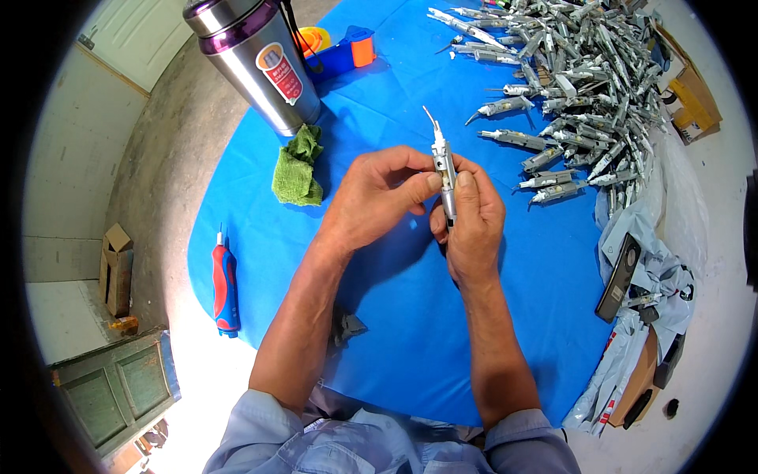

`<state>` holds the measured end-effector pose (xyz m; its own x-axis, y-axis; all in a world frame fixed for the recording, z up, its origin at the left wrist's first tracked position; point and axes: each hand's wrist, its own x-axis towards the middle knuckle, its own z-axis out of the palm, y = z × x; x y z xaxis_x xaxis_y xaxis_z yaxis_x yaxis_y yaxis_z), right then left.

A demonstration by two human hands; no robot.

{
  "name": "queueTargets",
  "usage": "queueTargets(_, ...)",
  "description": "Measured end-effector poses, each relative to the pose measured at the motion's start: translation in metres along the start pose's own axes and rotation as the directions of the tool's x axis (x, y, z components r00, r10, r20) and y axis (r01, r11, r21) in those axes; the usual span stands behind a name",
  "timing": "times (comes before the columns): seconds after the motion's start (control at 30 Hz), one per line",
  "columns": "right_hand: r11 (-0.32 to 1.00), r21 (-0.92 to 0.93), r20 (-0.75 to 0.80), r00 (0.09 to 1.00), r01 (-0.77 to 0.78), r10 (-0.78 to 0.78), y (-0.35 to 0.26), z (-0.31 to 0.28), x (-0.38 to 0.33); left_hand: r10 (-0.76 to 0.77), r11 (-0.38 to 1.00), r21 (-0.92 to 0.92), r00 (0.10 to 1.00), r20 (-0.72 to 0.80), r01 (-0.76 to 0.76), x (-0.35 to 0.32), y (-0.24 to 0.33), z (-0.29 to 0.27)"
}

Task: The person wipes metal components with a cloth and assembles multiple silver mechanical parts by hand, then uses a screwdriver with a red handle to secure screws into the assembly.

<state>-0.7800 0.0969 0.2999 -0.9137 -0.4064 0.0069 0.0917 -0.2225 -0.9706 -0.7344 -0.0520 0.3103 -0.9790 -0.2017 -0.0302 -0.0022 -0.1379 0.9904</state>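
Note:
A slim grey-and-white inner unit (444, 167), like the inside of an electric toothbrush, stands nearly upright over the blue table cover, its thin bent shaft pointing up. My right hand (474, 209) is closed round its lower part, thumb along the side. From the left, my left hand (379, 193) pinches its middle between thumb and forefinger. The parts under my fingertips are hidden. To the upper right lies a big heap of similar inner units (584, 103). A red-and-blue handle (225, 286) with a thin metal shaft rests near the left edge of the cover.
A steel and purple thermos (257, 71) stands at the back left, beside a crumpled green cloth (298, 170). Behind it sits a blue and orange tape dispenser (347, 57). Plastic bags (651, 272) and a dark flat device (618, 278) lie at the right edge. The blue cover (410, 316) spreads beneath my arms.

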Motion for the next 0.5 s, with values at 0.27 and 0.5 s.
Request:
queueTargets(0.27,1.000,0.017,0.007,1.000,0.005,-0.005,0.0001,-0.0006,-0.0005,0.003,0.999,0.041,1.000,-0.009,-0.003,0.0002,0.0004,-0.0004)
queueTargets(0.5,1.000,-0.011,-0.016,1.000,-0.012,0.012,-0.0018,0.0017,-0.0007,-0.038,0.999,0.021,0.999,-0.019,0.038,-0.0014,0.0061,0.0023)
